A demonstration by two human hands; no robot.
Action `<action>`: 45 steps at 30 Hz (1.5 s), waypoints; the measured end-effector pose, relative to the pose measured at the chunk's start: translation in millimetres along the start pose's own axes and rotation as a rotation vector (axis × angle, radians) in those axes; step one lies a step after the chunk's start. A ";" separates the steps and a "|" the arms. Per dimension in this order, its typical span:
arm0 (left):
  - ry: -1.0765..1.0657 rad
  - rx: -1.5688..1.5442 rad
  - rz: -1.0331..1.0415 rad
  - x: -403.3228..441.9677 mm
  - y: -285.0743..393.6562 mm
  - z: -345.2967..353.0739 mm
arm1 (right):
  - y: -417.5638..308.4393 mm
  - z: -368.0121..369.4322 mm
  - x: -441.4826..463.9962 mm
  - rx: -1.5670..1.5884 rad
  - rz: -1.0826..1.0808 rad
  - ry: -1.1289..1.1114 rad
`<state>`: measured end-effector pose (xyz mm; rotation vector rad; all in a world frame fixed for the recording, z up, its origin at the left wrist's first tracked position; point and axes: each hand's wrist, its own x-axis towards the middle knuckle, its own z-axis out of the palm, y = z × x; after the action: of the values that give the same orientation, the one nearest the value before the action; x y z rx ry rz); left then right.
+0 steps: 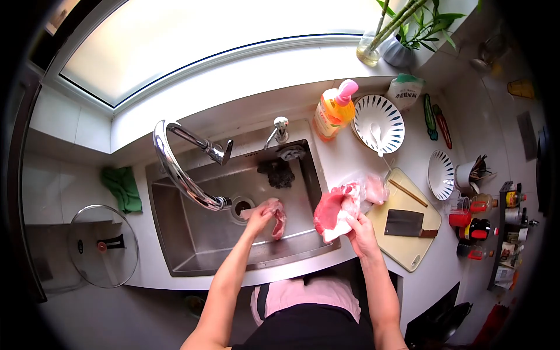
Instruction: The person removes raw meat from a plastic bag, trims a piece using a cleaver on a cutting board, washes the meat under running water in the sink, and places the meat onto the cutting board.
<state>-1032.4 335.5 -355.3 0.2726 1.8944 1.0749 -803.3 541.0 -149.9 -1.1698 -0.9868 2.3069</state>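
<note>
My left hand (259, 220) is closed on a strip of raw meat (279, 221) over the steel sink (204, 239), close to the drain (240, 207). A larger slab of raw meat (332, 211), pink with a white fatty edge, is gripped in my right hand (363, 234) above the sink's right rim. Just behind that slab, a clear plastic bag with more pale pink meat (375, 189) rests at the cutting board's edge. The chrome faucet (175, 160) arches over the sink, its spout near my left hand.
On the right, a cleaver (403, 223) and chopsticks (408, 192) lie on the cutting board (402, 254). Behind stand an orange soap bottle (332, 114) and a patterned bowl (361, 111) with a white spoon. A dark scrubber (276, 173) sits in the sink; a glass lid (87, 256) is at left.
</note>
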 end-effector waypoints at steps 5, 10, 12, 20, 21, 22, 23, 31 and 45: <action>-0.271 -0.232 0.192 -47.2 44.3 -42.6 | 1.0 6.3 3.2 -0.005 -0.001 -0.041; -0.590 -0.815 -0.005 -68.7 75.2 -49.6 | -0.2 12.2 2.4 0.007 -0.010 -0.056; -0.634 -0.881 -0.059 -60.3 65.6 -44.9 | 1.3 7.9 2.2 -0.002 -0.017 -0.046; -0.386 0.043 -0.119 16.2 -42.2 -22.5 | -1.3 -9.6 -9.5 -0.020 -0.041 -0.009; -0.316 0.432 0.046 7.1 -42.4 -22.2 | -2.8 -12.2 -12.7 -0.013 -0.050 0.006; -0.234 0.818 0.217 -1.5 -39.6 -22.0 | -4.7 -15.9 -15.9 -0.006 -0.060 0.022; -0.234 0.819 0.222 -7.3 -35.6 -20.8 | -6.6 -21.0 -19.1 -0.005 -0.064 0.024; -0.069 0.881 0.051 -12.9 0.8 -3.0 | -34.7 -79.3 -62.2 0.043 -0.116 0.122; 0.130 0.410 0.633 -56.0 185.6 142.2 | -34.7 -99.1 -19.1 0.050 0.068 -0.025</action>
<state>-930.0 495.1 -207.7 1.1176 2.2002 1.1037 -711.4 594.9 -154.8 -1.1744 -0.9061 2.3898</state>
